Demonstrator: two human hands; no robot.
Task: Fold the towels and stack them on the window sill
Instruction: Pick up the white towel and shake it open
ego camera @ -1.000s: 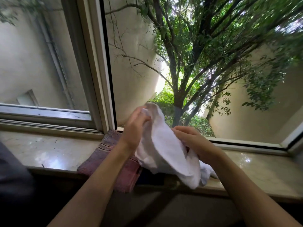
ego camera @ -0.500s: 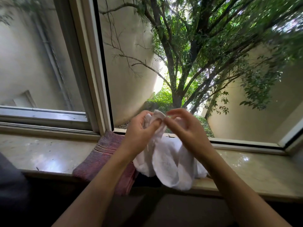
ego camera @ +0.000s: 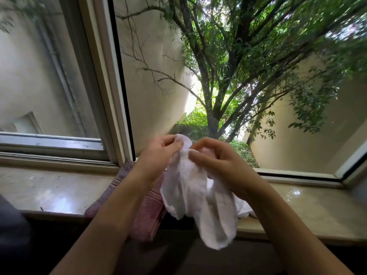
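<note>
1. The left hand [ego camera: 158, 155] pinches the top edge of the white towel [ego camera: 190, 195] between thumb and fingers; the right hand [ego camera: 216, 161] pinches the same edge just beside it.
2. The towel hangs straight down from both grips, long axis vertical, its bunched lower end in front of the window sill [ego camera: 317, 213].
3. Both hands are equally near; spreading them apart along the edge would likely open it.
4. The pink towel [ego camera: 147, 215] lies on the sill under the left forearm.
</note>
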